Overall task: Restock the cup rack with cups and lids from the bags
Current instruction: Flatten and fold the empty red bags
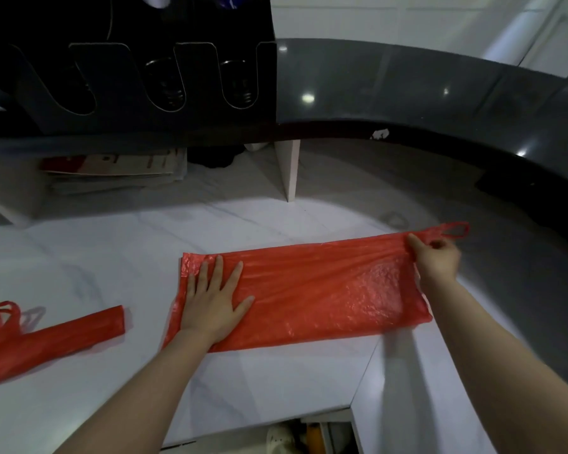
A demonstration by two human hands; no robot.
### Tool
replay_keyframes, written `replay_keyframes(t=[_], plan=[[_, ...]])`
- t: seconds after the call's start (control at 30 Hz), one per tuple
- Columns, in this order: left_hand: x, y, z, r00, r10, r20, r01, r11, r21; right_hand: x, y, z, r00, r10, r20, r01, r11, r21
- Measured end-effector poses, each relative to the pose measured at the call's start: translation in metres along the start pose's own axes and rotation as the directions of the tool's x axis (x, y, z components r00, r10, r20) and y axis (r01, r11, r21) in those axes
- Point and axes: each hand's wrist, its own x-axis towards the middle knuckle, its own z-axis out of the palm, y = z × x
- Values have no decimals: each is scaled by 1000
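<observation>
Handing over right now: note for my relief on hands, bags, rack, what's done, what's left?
Left hand flat, pressing the left end of the spread bag.
Right hand pinches its handle end.
Second bag lies folded on the counter, far left.
Rack stands behind, upper left; its contents are too dark to judge.
Done: both bags look empty.
Left: probably fold this bag.

A red plastic bag (309, 290) lies flattened on the white table (89, 250), handles at its right end. A second red bag (53, 339), folded narrow, lies well to its left. The black cup rack (145, 27) stands behind.
</observation>
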Motion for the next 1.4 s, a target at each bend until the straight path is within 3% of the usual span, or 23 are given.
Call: replay_keyframes(t=[0.07,0.1,0.17,0.23,0.33,0.43,0.5,0.77,1.07,1.23,1.3,1.4], plan=[[0,1,0,1000,0,3,0,1000,3,-6,-6,-3,995,32,-94,-39,996,-80],[0,1,0,1000,-1,-3,1,1000,5,-15,-10,-3,991,-30,-131,11,990,-141],[0,1,0,1000,0,-18,1,1000,6,-48,-17,8,946,-311,-95,268,912,-312],[0,2,-1,1000,3,-19,-3,1000,8,-95,-17,30,830,-538,143,544,728,-418],[-1,2,-2,1000,6,-8,-6,1000,14,-160,-7,75,600,-553,577,799,447,-402],[0,2,-3,1000,5,-8,-5,1000,22,-198,3,119,385,-476,790,908,347,-234],[-1,2,-2,1000,2,-7,-2,1000,29,-204,9,136,329,-394,858,923,327,-204],[-1,0,1,1000,1,-14,-1,1000,-4,-121,24,103,533,-257,806,838,292,-461],[-1,1,-2,1000,-9,0,9,1000,24,-11,45,16,854,-163,494,514,410,-753],[-2,2,-3,1000,-5,-6,6,1000,16,5,41,5,889,-94,449,442,440,-782],[-2,2,-3,1000,-2,-5,2,1000,3,-10,33,7,896,-139,423,436,461,-773],[-3,3,-3,1000,2,-8,-2,1000,-1,-66,27,24,817,-284,502,577,414,-704]])
